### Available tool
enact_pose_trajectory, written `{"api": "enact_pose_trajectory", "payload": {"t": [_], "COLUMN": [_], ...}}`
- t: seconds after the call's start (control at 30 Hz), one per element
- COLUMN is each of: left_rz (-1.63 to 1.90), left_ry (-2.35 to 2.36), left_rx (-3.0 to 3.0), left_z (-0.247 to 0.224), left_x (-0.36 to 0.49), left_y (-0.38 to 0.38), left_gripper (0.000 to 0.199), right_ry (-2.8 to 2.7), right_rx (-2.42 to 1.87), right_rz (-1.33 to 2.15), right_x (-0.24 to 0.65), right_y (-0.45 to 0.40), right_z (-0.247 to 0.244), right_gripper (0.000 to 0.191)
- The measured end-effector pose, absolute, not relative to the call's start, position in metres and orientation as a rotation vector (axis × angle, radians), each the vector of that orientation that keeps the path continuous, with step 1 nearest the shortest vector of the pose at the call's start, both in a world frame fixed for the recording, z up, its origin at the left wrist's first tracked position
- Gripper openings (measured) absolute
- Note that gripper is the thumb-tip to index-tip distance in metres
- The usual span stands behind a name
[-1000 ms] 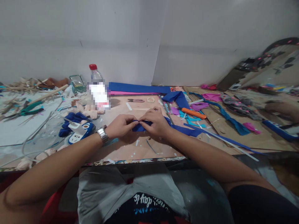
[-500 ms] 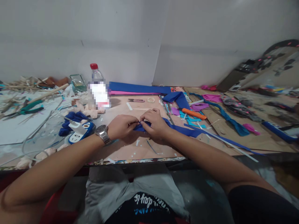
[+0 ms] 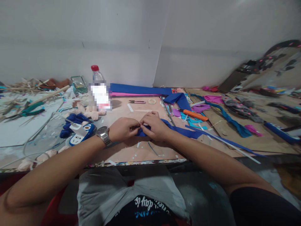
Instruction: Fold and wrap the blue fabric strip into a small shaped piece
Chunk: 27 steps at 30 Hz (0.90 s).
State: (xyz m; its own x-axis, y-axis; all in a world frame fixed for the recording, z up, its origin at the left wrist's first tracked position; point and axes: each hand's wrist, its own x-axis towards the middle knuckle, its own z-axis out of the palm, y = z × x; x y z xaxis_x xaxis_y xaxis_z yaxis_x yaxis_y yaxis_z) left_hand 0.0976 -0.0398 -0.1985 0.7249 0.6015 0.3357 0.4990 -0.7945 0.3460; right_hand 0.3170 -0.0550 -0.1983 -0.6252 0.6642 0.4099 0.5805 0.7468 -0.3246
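Observation:
A strip of blue fabric runs from between my hands to the right across the table. My left hand, with a metal watch on its wrist, pinches the strip's left end. Close against it, my right hand is closed over the same fabric, with thumb and fingertips drawn together. The fingers cover most of the part being held, so its exact shape is hidden. Beyond the hands lie small thread snips and a roll of tape.
On the left are a power strip with a charger, gathered blue fabric and green-handled pliers. A red-capped bottle stands at the back. To the right lie an orange utility knife, fabric scraps and a white strip.
Both hands stay in nearly the same place, still on the blue fabric. Their fingers have shifted slightly, and the knee on the left has moved a little outward.

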Motion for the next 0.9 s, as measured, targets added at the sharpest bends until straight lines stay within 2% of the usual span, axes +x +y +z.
{"api": "enact_pose_trajectory", "payload": {"t": [0.3, 0.9], "left_rz": [0.61, 0.644], "left_ry": [0.912, 0.929], "left_rx": [2.619, 2.483], "left_z": [-0.1982, -0.197], "left_x": [0.0968, 0.096], "left_y": [-0.0398, -0.0396], "left_gripper": [0.024, 0.022], "right_ry": [-2.374, -2.354], "right_rx": [-0.944, -0.951], "right_rz": [0.19, 0.218], "right_x": [0.3202, 0.3202], "right_y": [-0.0524, -0.053], "right_z": [-0.2005, -0.1987], "right_gripper": [0.008, 0.012]}}
